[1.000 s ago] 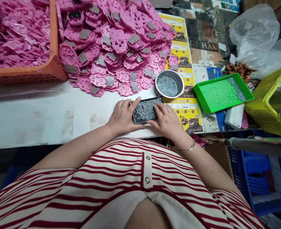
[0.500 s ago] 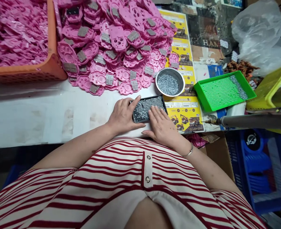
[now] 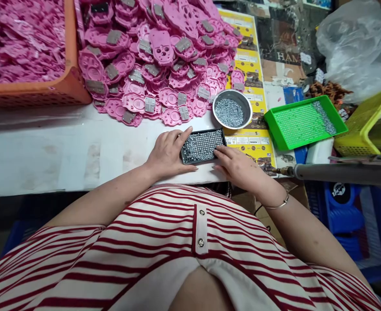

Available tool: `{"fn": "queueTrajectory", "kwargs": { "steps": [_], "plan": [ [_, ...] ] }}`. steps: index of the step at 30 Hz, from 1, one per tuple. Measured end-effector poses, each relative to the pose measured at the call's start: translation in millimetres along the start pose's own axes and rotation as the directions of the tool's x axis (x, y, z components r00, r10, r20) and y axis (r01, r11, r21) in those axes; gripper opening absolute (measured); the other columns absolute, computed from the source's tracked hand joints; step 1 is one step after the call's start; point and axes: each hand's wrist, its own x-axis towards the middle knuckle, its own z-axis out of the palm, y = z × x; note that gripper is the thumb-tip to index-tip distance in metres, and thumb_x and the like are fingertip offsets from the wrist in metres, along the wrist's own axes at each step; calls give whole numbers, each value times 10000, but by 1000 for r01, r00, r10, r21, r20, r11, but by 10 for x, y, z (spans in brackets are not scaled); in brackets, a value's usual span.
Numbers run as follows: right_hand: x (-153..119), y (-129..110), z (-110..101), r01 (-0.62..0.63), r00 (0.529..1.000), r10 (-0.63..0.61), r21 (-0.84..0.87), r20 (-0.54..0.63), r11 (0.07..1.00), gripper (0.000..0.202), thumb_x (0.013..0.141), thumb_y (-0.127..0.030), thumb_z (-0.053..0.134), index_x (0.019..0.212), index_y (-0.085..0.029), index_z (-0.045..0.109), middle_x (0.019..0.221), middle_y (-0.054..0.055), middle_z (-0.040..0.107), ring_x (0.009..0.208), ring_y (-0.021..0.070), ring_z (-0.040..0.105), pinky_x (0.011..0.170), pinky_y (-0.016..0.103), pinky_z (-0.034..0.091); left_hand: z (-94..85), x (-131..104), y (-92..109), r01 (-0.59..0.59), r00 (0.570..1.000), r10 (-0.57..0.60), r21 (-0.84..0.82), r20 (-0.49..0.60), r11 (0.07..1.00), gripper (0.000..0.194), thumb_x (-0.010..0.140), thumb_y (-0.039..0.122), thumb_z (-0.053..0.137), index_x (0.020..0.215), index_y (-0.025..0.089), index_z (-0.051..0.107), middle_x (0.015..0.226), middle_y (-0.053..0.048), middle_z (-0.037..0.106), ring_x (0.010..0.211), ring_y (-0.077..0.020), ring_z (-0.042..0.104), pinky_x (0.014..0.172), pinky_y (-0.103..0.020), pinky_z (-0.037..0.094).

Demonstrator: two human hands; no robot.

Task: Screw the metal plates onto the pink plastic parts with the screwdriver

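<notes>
Over to the head view: the left hand (image 3: 165, 152) grips the black tray (image 3: 223, 137) on the table (image 3: 48, 160) at its nine-o'clock end. And the right hand (image 3: 244, 169) has just slid to the four-o'clock corner, baring more metal bits (image 3: 192, 151)! Pinching any? Can't tell. Bowl (image 3: 242, 103) at one o'clock, pink parts (image 3: 163, 48) at eleven.

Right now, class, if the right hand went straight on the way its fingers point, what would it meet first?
Probably the metal bits in the black tray: the fingertips of the right hand point left across it, though their height above them is unclear.
</notes>
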Motion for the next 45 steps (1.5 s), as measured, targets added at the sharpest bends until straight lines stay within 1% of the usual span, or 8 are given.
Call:
{"fn": "queueTrajectory", "kwargs": {
  "steps": [9, 12, 19, 24, 29, 34, 40, 45],
  "plan": [
    [245, -461, 305, 95, 995, -92, 101, -36, 990, 738, 960, -563, 408, 1451, -12, 427, 1546, 231, 379, 1476, 318, 337, 1205, 514, 339, 9, -17, -6, -12, 1000, 12, -14, 2, 1000, 1086, 698, 618, 752, 1558, 188, 246, 1316, -150, 502, 1193, -323, 470, 1062, -468, 348],
    [339, -414, 310, 103, 995, -102, 113, -18, 988, 734, 968, -580, 366, 1485, -60, 388, 1564, 179, 371, 1497, 277, 301, 1231, 499, 283, 13, -22, -14, -10, 1000, 10, -24, 5, 1000, 1108, 688, 594, 769, 1565, 200, 219, 1328, -147, 501, 1210, -320, 467, 1075, -469, 336],
    [424, -241, 250, -61, 998, 61, 5, -10, 998, 820, 937, -661, 331, 1523, -88, 305, 1605, 156, 293, 1514, 269, 258, 1243, 484, 243, 20, 20, -28, -11, 1000, 11, -77, -6, 997, 1222, 641, 822, 665, 1580, 216, 172, 1358, -163, 503, 1221, -339, 465, 1069, -481, 329],
    [542, -313, 288, 73, 997, -72, 45, -19, 996, 867, 930, -685, 320, 1529, -60, 283, 1608, 176, 269, 1517, 273, 247, 1245, 493, 232, 5, 42, -41, -30, 999, 31, -89, 9, 996, 1254, 607, 756, 752, 1573, 187, 192, 1387, -174, 502, 1225, -349, 476, 1095, -497, 298],
    [385, -169, 234, 231, 972, -234, 75, 29, 970, 766, 959, -639, 312, 1479, -84, 402, 1560, 138, 388, 1478, 274, 340, 1231, 507, 270, -38, 45, -17, -5, 1000, 6, -71, 19, 997, 1230, 618, 736, 756, 1566, 182, 203, 1414, -166, 499, 1274, -358, 461, 1154, -539, 221],
    [443, -123, 202, 207, 978, -206, 92, -26, 974, 747, 960, -620, 347, 1458, -69, 434, 1549, 164, 397, 1472, 298, 348, 1215, 529, 300, -39, 53, -26, -16, 1000, 18, -87, 26, 996, 1278, 585, 718, 791, 1575, 197, 172, 1451, -168, 482, 1304, -365, 446, 1156, -536, 223],
    [434, -22, 241, 319, 947, -313, 118, -69, 940, 613, 981, -564, 364, 1362, -126, 564, 1463, 111, 538, 1417, 279, 438, 1197, 514, 344, -57, 96, -40, -12, 998, 17, -88, 55, 996, 1304, 592, 716, 787, 1588, 206, 118, 1480, -165, 465, 1342, -372, 412, 1163, -535, 197],
    [575, -27, 216, 149, 980, -130, 119, -151, 982, 720, 965, -611, 325, 1422, -81, 493, 1532, 178, 433, 1451, 291, 379, 1184, 499, 377, -61, 148, -65, -26, 997, 33, -108, 64, 994, 1328, 599, 722, 779, 1595, 221, 57, 1489, -155, 466, 1339, -372, 420, 1148, -522, 219]
  ]
}}
